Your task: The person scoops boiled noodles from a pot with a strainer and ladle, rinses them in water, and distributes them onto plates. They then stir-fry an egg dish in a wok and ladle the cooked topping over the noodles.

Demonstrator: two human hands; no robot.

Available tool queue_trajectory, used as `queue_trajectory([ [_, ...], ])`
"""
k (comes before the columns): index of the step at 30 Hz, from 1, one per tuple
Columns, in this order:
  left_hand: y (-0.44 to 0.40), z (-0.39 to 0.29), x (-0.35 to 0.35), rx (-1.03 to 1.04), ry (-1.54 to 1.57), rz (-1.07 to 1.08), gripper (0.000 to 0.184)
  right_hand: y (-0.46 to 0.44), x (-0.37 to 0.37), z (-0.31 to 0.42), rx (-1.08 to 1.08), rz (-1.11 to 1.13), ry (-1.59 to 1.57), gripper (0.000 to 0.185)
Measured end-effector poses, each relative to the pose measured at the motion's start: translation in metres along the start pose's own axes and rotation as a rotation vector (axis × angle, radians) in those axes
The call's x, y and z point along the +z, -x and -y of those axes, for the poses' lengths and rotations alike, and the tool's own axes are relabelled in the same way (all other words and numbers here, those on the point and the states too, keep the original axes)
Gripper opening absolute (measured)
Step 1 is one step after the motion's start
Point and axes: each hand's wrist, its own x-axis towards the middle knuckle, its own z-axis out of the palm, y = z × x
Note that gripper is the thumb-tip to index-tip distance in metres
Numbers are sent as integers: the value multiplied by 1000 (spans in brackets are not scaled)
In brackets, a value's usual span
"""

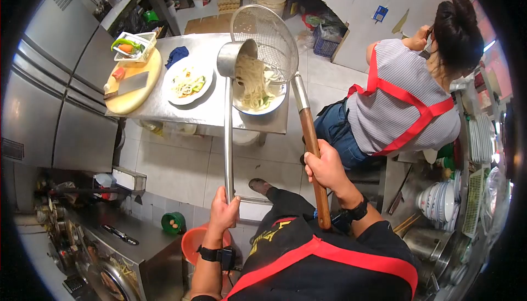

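My left hand point(224, 212) is closed round the long metal handle of a ladle point(228, 59). Noodles point(252, 84) hang from the tilted ladle down into a white bowl point(269, 105) near the table's right end. With my right hand point(327, 166) I grip the wooden handle of a large wire strainer point(266, 34), whose mesh basket is raised behind the ladle, over the bowl. Left of the bowl, a white plate point(174, 99) holds noodles with vegetables.
On the steel table point(203, 115) are a round cutting board point(148, 84) with a cleaver point(133, 82), and a white basket point(144, 54) of vegetables. A co-worker point(403, 95) stands close on the right. Stacked bowls point(436, 199) and a pot point(425, 243) are at lower right.
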Motion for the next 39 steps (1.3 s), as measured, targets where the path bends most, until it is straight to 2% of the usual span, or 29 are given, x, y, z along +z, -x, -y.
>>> queue_trajectory([
  [9, 5, 7, 3, -25, 70, 15, 18, 6, -3, 0, 11, -24, 21, 16],
  [17, 9, 21, 8, 44, -19, -58, 21, 14, -6, -5, 14, -18, 14, 15],
  [21, 7, 15, 9, 45, 9, -6, 18, 14, -5, -7, 27, -36, 17, 15],
  [23, 14, -17, 13, -53, 281, 102, 15, 14, -4, -7, 30, -37, 5, 15],
  [30, 26, -40, 32, -76, 537, 116, 15, 12, -6, 0, -5, 1, -64, 14],
  [39, 52, -68, 22, -151, 1138, 280, 14, 18, -11, 0, -6, 13, -133, 13],
])
